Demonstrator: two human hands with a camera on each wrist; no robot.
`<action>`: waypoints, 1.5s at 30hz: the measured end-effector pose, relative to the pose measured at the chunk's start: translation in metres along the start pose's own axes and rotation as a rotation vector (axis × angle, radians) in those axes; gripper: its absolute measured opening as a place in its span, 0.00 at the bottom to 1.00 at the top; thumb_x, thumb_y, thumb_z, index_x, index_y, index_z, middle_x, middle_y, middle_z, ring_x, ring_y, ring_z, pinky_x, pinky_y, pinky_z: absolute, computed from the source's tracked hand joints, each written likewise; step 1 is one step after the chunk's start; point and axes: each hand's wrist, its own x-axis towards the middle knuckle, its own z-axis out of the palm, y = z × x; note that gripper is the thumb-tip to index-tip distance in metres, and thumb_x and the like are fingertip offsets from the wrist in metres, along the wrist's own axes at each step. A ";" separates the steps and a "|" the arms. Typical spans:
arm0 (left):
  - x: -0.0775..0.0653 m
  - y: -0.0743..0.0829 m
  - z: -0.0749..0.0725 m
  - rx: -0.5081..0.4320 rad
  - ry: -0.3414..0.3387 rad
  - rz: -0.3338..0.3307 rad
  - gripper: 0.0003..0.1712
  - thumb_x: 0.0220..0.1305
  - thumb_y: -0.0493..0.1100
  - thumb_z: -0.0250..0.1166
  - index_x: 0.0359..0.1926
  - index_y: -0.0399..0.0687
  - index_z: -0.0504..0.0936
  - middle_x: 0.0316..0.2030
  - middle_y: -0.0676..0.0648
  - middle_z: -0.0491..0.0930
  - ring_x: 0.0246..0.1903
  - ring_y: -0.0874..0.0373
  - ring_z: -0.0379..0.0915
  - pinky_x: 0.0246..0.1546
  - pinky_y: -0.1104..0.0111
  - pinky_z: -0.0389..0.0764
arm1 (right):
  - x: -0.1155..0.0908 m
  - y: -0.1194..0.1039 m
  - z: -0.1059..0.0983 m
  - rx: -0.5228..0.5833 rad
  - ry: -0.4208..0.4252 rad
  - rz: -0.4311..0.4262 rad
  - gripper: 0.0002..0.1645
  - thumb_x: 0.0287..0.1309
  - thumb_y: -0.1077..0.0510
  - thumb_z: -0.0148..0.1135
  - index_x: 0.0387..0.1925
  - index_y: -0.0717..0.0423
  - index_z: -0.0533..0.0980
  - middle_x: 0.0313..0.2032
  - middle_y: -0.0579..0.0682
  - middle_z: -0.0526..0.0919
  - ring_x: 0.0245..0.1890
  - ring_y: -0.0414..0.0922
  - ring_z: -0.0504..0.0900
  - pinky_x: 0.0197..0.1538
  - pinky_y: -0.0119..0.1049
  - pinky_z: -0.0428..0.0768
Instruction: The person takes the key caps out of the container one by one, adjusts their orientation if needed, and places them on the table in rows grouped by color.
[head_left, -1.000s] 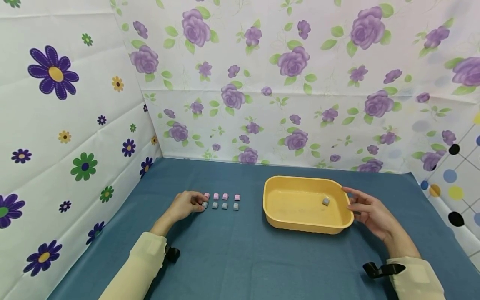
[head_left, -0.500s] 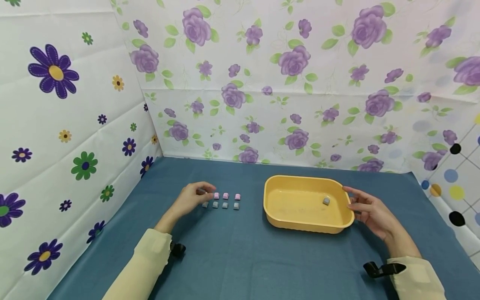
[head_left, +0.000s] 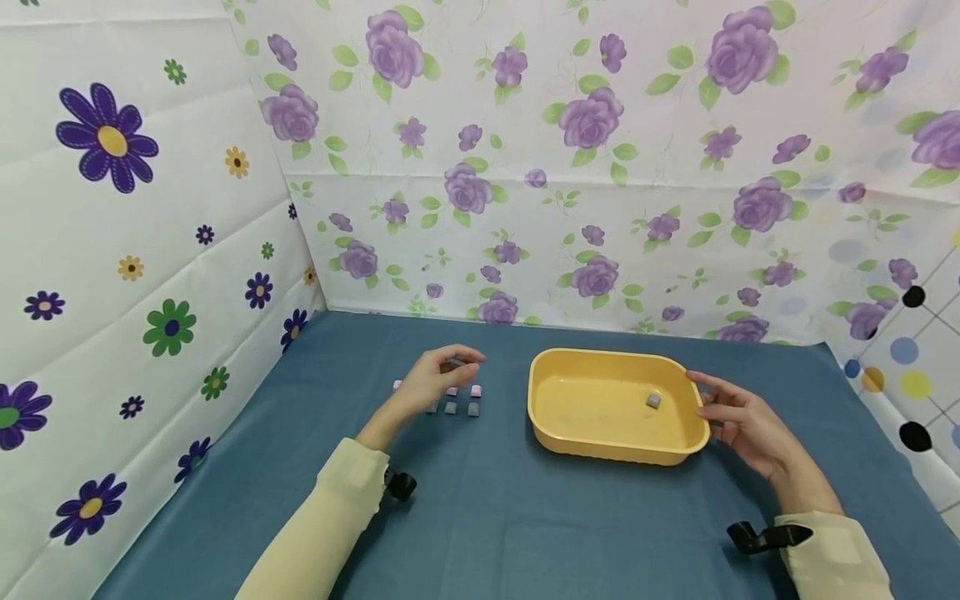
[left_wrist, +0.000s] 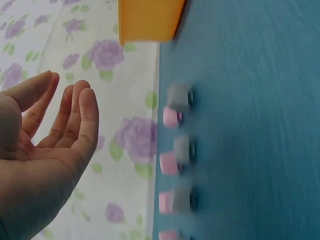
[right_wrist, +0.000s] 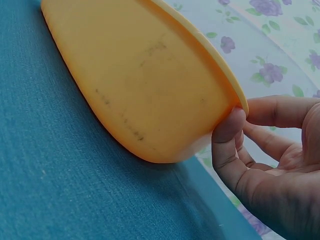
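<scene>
Fingers loosely bent, my left hand (head_left: 431,379) hovers over two rows of small cubes. No cube shows between its thumb and fingers in the left wrist view. Pink cubes (head_left: 476,391) form the back row, grey cubes (head_left: 473,409) the front row; the hand hides some of them in the head view. To the right stands a shallow yellow plastic tray (head_left: 585,450), with one grey cube (head_left: 653,401) inside near its right end. My right hand (head_left: 750,433) holds the tray's right end, thumb and fingers at the rim (right_wrist: 235,82).
Blue cloth (head_left: 540,533) covers the table. A flowered sheet (head_left: 525,250) hangs along the back edge, another patterned sheet (head_left: 112,333) stands at the left. A black wrist camera (head_left: 401,485) sits by the left cuff.
My left hand has left the left end of the cube rows and moved right and away. The leftmost visible pink cube appears farther left than before. My right hand keeps its place on the tray.
</scene>
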 end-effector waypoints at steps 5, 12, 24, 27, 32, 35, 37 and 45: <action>0.016 -0.011 0.014 -0.054 -0.013 0.022 0.19 0.71 0.50 0.61 0.58 0.49 0.80 0.53 0.47 0.79 0.47 0.46 0.80 0.50 0.50 0.79 | 0.001 -0.001 0.000 -0.003 0.002 0.004 0.39 0.69 0.67 0.54 0.76 0.57 0.51 0.45 0.52 0.71 0.41 0.44 0.81 0.40 0.39 0.83; 0.029 0.000 0.026 -0.059 -0.045 0.041 0.19 0.71 0.51 0.61 0.58 0.51 0.79 0.53 0.50 0.79 0.47 0.48 0.80 0.48 0.56 0.81 | 0.000 -0.002 0.001 0.006 -0.002 -0.006 0.39 0.69 0.67 0.53 0.76 0.59 0.50 0.45 0.52 0.72 0.41 0.44 0.81 0.40 0.39 0.83; 0.055 0.018 0.063 -0.173 -0.123 0.083 0.20 0.72 0.46 0.60 0.60 0.43 0.77 0.49 0.42 0.80 0.48 0.40 0.78 0.50 0.51 0.79 | 0.000 0.002 -0.001 0.013 0.000 0.001 0.39 0.69 0.67 0.54 0.76 0.59 0.50 0.44 0.52 0.71 0.39 0.43 0.80 0.40 0.39 0.83; 0.061 0.023 0.072 -0.164 -0.136 0.097 0.19 0.72 0.45 0.59 0.60 0.44 0.77 0.48 0.42 0.80 0.44 0.48 0.79 0.49 0.55 0.81 | 0.000 0.001 0.000 0.010 -0.001 0.003 0.39 0.69 0.67 0.54 0.76 0.59 0.50 0.44 0.52 0.71 0.39 0.43 0.80 0.40 0.38 0.83; 0.072 0.029 0.088 -0.169 -0.139 0.132 0.18 0.73 0.44 0.59 0.59 0.45 0.78 0.49 0.43 0.80 0.42 0.56 0.80 0.49 0.54 0.80 | 0.000 -0.001 0.000 0.008 0.004 0.004 0.39 0.69 0.67 0.54 0.76 0.58 0.51 0.44 0.52 0.71 0.39 0.43 0.80 0.39 0.38 0.83; 0.077 0.031 0.097 -0.194 -0.128 0.129 0.17 0.73 0.44 0.59 0.59 0.45 0.78 0.51 0.46 0.79 0.43 0.55 0.80 0.50 0.52 0.80 | 0.000 -0.001 0.000 0.011 0.003 0.003 0.39 0.69 0.67 0.54 0.76 0.59 0.50 0.44 0.51 0.72 0.39 0.43 0.80 0.40 0.39 0.83; 0.080 0.033 0.103 -0.211 -0.127 0.119 0.17 0.73 0.44 0.59 0.58 0.46 0.79 0.52 0.48 0.79 0.45 0.52 0.80 0.50 0.55 0.80 | 0.001 0.000 0.000 0.012 0.002 0.005 0.39 0.69 0.67 0.54 0.76 0.59 0.50 0.44 0.52 0.72 0.40 0.44 0.81 0.41 0.40 0.84; 0.090 0.040 0.124 -0.270 -0.144 0.102 0.18 0.73 0.42 0.57 0.60 0.43 0.77 0.54 0.43 0.78 0.50 0.44 0.78 0.49 0.60 0.81 | 0.001 0.000 -0.001 0.009 0.010 0.015 0.40 0.69 0.66 0.55 0.76 0.57 0.51 0.45 0.54 0.73 0.42 0.45 0.82 0.41 0.41 0.84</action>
